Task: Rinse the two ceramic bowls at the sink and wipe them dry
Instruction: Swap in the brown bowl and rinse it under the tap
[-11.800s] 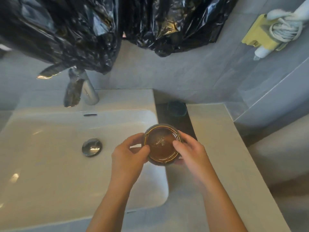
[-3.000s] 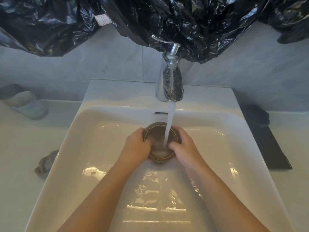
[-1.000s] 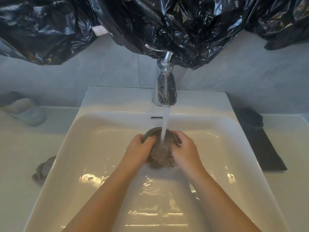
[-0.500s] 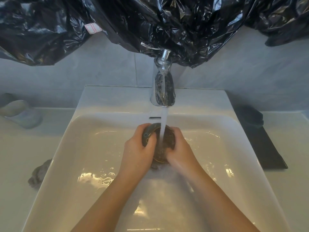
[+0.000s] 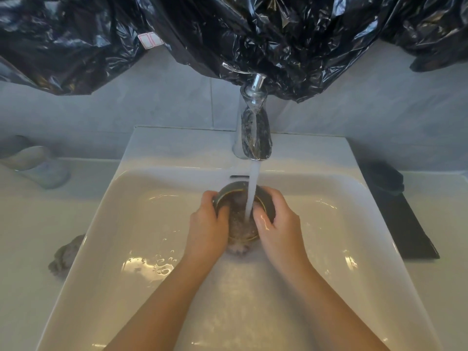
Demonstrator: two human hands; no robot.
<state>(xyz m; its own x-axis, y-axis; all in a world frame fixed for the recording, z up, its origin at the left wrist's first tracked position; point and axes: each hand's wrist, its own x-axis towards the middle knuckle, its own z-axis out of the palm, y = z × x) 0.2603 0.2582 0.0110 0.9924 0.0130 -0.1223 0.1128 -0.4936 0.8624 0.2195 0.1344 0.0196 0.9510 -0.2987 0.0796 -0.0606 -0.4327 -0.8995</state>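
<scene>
A small brown ceramic bowl [image 5: 239, 224] with a gold rim is held over the middle of the white sink [image 5: 131, 224], directly under the water running from the chrome tap [image 5: 253, 133]. My left hand [image 5: 206, 224] grips its left side with the thumb hooked over the rim. On the right side my right hand [image 5: 278, 224] grips it, thumb inside against the wet inner wall. Water fills and spills from the bowl. A second dark bowl [image 5: 382, 177] sits on the counter to the right of the sink.
A crumpled grey cloth [image 5: 64, 258] lies on the counter left of the basin. A pale soap dish [image 5: 38, 164] stands at the back left. A dark mat [image 5: 405, 224] runs along the right counter. Black plastic sheeting [image 5: 228, 34] hangs over the wall above the tap.
The bowl has tipped back from its tilted position to sit more level under the stream, and both thumbs have shifted along its rim. The water keeps running.
</scene>
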